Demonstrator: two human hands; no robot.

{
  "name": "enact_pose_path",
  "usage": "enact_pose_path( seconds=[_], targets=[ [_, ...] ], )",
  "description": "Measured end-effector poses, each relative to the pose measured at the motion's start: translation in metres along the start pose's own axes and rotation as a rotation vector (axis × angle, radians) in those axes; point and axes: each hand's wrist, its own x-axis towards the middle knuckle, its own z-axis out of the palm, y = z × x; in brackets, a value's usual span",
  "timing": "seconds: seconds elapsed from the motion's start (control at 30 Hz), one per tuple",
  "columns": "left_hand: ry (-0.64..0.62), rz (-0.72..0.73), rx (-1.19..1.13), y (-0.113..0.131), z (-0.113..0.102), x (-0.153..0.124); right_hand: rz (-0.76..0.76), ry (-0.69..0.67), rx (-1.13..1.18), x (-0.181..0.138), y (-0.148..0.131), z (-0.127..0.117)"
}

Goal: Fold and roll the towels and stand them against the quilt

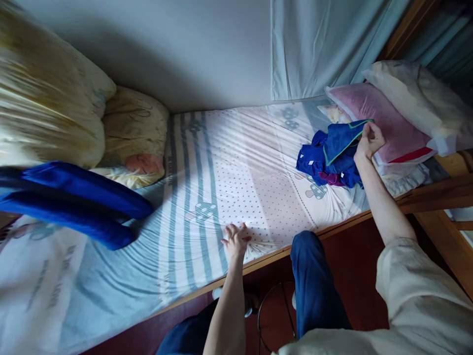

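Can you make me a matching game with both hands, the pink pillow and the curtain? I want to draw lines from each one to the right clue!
Things:
1. Left hand
2. Right hand
3. Pink pillow
4. Curtain

Clues:
A. Hanging down in folds
B. Pinching a blue cloth with a green edge
C. Lying behind the hand that holds the cloth
D. Resting on the patterned sheet with its fingers spread

Right pairs: 1-D, 2-B, 3-C, 4-A.
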Motion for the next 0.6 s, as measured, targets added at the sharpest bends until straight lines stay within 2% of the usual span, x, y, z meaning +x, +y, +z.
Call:
enact_pose_path(
  seconds=[0.07, 0.13, 0.23, 0.3, 0.4, 0.5, 0.6],
  targets=[
    [-0.014, -0.003, -0.015, 0.005, -0.01, -0.004, -0.16, -0.011, 0.094, 0.009, -0.052, -0.03],
    [-0.024, 0.008, -0.037, 0.011, -0.023, -0.014, -0.316, -0.039, 0.179, 0.006, -0.11, -0.071],
    [-0.067, 0.05, -0.168, 0.02, -0.037, -0.047, -0.387, -0.178, 0.317, -0.032, -0.191, -0.149],
    [-0.072, 0.095, -0.356, 0.025, -0.04, -0.087, -0.352, -0.261, 0.42, -0.084, -0.232, -0.203],
    [0.063, 0.248, -0.707, 0.032, -0.039, -0.17, -0.161, -0.56, 0.481, -0.187, -0.267, -0.268],
    [0.244, 0.517, -0.944, 0.041, -0.05, -0.259, 0.058, -0.822, 0.508, -0.288, -0.285, -0.307],
    [0.356, 0.782, -0.996, 0.05, -0.077, -0.325, 0.173, -0.998, 0.585, -0.353, -0.299, -0.328]
  ],
)
